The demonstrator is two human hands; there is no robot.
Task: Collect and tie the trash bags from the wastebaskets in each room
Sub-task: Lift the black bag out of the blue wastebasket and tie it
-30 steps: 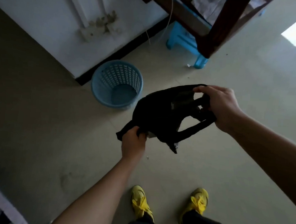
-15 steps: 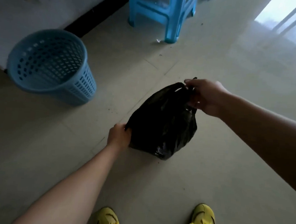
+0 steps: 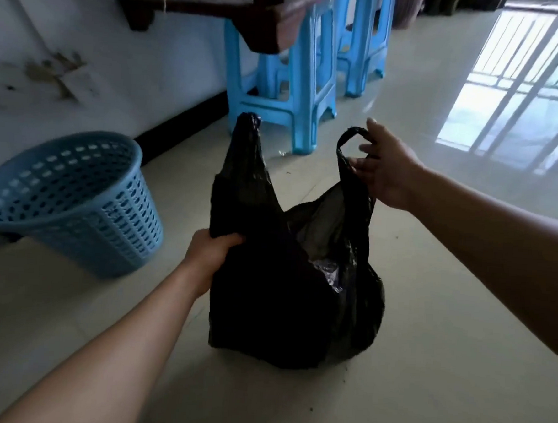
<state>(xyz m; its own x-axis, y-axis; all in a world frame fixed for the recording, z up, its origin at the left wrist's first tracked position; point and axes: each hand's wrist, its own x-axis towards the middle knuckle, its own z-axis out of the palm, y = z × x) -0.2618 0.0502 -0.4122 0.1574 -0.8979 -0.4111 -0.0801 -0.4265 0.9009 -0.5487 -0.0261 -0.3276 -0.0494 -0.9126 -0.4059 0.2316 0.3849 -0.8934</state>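
Note:
A black plastic trash bag rests on the pale floor in the middle of the view, its mouth open and its two handle loops pulled up and apart. My left hand grips the base of the left handle strap, which stands up above it. My right hand holds the right handle loop near its top. Something shiny shows inside the bag. A blue perforated wastebasket stands to the left with no bag in it, apart from both hands.
Two light-blue plastic stools stand behind the bag, under a dark wooden table. A white wall with a black baseboard runs along the left. Glossy floor with window reflections stretches to the right.
The bag has come down onto the floor. Both hands have spread its two handles apart and upward, opening its mouth. The view has dropped lower and closer to the floor.

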